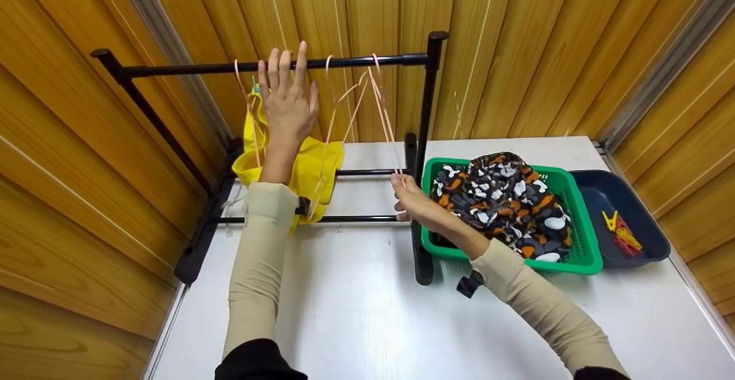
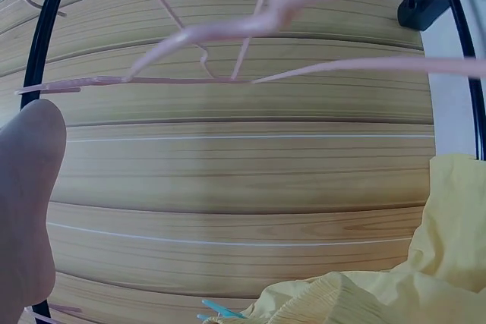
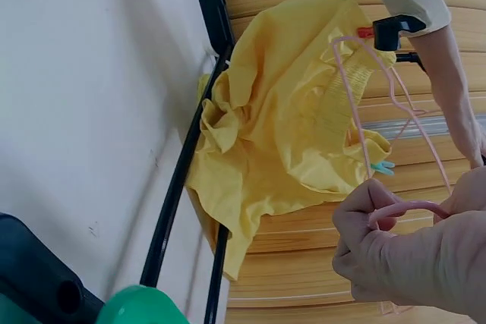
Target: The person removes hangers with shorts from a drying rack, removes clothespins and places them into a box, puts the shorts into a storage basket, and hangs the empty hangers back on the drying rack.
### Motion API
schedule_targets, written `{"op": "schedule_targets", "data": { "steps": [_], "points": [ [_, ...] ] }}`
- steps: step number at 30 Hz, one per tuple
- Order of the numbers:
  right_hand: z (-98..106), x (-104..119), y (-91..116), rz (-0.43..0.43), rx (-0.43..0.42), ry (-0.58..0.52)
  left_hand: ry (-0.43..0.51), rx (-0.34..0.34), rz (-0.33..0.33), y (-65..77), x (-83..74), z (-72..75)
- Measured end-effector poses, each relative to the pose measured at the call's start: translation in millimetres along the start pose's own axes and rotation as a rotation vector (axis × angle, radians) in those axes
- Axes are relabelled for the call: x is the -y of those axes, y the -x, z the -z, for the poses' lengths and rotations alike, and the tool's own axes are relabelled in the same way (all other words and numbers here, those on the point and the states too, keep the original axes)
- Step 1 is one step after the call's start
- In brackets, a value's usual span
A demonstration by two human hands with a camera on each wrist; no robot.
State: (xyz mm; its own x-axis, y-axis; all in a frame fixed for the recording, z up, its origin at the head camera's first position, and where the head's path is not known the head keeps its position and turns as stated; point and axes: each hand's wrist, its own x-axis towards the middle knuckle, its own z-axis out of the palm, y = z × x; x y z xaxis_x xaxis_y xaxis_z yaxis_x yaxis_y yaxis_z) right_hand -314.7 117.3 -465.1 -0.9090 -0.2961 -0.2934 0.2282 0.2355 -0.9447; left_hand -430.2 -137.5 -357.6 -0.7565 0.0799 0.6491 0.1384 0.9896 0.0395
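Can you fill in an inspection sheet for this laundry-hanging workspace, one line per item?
Surface: white table, bare in front.
Job's things: pink hangers on the black rack rail; yellow garment hanging on one hanger, with a peg.
Clutter: green basket holding a camouflage garment; dark tray with clothes pegs.
Hands: left hand open, fingers straight up by the rail; right hand pinches the lower end of a pink hanger.
Cables: nothing seen.
Surroundings: wood-panelled walls on three sides.
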Motion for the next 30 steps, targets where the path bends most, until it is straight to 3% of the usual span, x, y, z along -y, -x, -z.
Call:
{"op": "schedule_targets", "data": {
  "steps": [9, 17, 23, 30],
  "points": [
    [-14, -3, -18, -0.005, -0.017, -0.097, 0.003, -0.013, 0.007, 1.3, 1.1, -0.1],
    [-20, 4, -17, -0.002, -0.004, -0.038, 0.046, -0.034, 0.024, 7.6, -3.6, -6.4],
    [-26, 5, -17, 0.008, -0.031, -0.097, 0.038, 0.006, 0.025, 12.2, -7.8, -9.2],
    [-34, 13, -23, 0.103, -0.044, 0.037, 0.001, 0.031, 0.035, 13.9, -6.0, -8.3]
  ]
}}
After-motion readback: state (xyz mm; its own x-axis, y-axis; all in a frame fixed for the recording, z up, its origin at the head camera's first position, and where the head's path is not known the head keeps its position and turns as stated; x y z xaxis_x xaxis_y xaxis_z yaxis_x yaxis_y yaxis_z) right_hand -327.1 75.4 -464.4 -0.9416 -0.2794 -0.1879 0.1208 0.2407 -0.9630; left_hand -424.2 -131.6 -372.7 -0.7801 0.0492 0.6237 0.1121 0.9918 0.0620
